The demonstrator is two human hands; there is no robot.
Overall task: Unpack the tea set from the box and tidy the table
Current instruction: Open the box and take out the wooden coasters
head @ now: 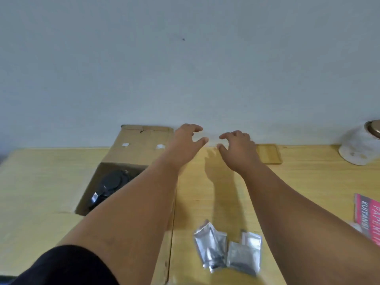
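Note:
An open cardboard box lies on the wooden table at the left, its flap raised toward the wall. A dark round item sits inside it, partly hidden by my left forearm. My left hand hovers beside the box's far right corner with fingers loosely curved and nothing in it. My right hand is held a little to its right, also loosely curved and holding nothing. Several silver foil sachets lie on the table near me.
A small wooden tray lies by the wall just right of my right hand. A white jar with a metallic lid stands at the far right. A red printed packet lies at the right edge.

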